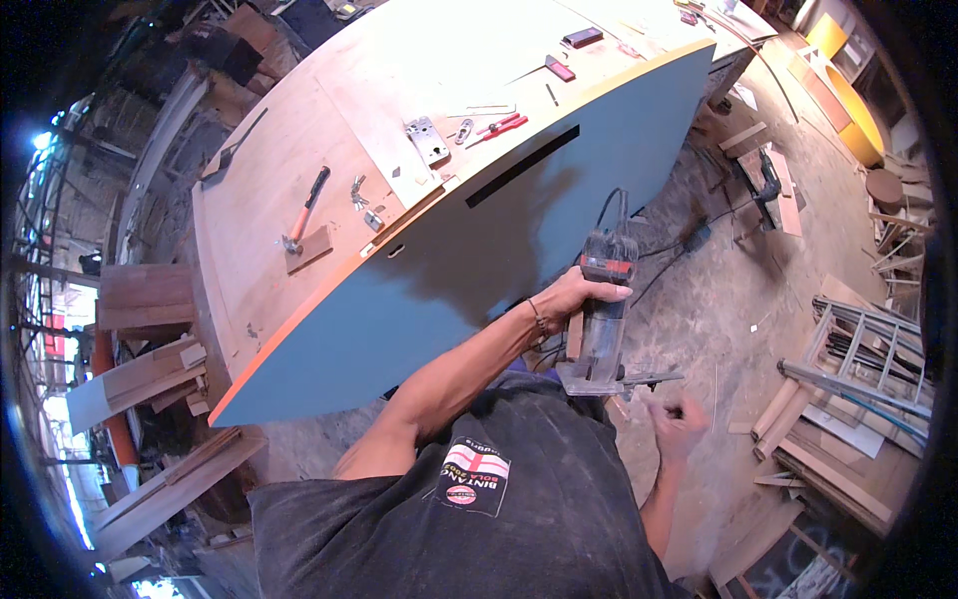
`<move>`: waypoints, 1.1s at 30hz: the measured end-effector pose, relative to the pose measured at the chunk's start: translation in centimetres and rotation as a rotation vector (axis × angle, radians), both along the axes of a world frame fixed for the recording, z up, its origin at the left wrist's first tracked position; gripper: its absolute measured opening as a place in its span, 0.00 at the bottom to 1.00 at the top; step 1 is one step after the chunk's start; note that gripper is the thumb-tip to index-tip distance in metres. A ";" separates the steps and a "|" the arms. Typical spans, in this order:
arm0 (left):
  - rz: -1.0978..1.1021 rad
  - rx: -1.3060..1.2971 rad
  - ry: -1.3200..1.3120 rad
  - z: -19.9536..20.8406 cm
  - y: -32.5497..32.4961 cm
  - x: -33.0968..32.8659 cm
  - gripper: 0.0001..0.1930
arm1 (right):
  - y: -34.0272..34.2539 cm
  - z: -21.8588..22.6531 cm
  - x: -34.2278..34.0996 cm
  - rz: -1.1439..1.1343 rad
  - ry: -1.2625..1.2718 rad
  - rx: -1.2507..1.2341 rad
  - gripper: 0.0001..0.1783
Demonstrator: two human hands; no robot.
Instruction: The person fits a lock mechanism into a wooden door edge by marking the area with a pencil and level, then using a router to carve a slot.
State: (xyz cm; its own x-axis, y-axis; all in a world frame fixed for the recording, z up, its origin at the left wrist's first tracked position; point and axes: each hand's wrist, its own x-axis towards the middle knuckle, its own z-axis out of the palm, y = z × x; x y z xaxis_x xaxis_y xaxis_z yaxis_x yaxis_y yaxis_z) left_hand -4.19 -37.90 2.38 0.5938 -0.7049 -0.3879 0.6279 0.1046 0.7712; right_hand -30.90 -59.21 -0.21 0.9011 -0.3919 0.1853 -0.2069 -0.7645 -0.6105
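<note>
My left hand (579, 294) is wrapped round the body of a trim router (604, 309), held upright at waist height in front of me. The router has a clear base plate (589, 380) and a metal side guide (649, 378) jutting to the right. A cord loops up from its top. Just below the guide hovers my right hand (681, 427), apart from it, with thumb and bent fingers separated and nothing visible in them. Beyond the router stands a long blue panel (619, 160) with an orange edge, a dark slot (524, 167) and my shadow on it.
On the wooden worktop (269, 190) behind the panel's edge lie a hammer (306, 210), a lock case (427, 141), red screwdrivers (497, 130) and a cutter (559, 68). A power tool (768, 178) sits on boards at right. A ladder (868, 349) and timber lie farther right.
</note>
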 end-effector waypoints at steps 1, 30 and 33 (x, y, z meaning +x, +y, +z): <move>-0.004 -0.007 -0.009 0.2 0.1 0.0 0.22 | 0.0 0.8 -0.2 -0.118 -0.045 0.144 0.20; 0.031 0.148 -1.317 14.9 19.4 14.4 0.45 | 28.2 7.0 22.7 -0.169 -0.602 1.083 0.43; 0.000 0.328 -1.219 8.0 28.0 21.0 0.43 | 29.9 7.5 26.9 -0.186 -0.705 0.996 0.41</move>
State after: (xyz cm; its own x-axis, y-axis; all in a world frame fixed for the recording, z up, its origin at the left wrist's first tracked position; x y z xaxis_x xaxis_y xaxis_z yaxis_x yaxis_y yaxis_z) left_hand 16.82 -9.85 10.39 0.6882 -0.6795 0.2542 -0.5076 -0.2006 0.8379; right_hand -3.96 -29.27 7.24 0.6408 -0.7519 0.1551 0.3474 0.1038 -0.9320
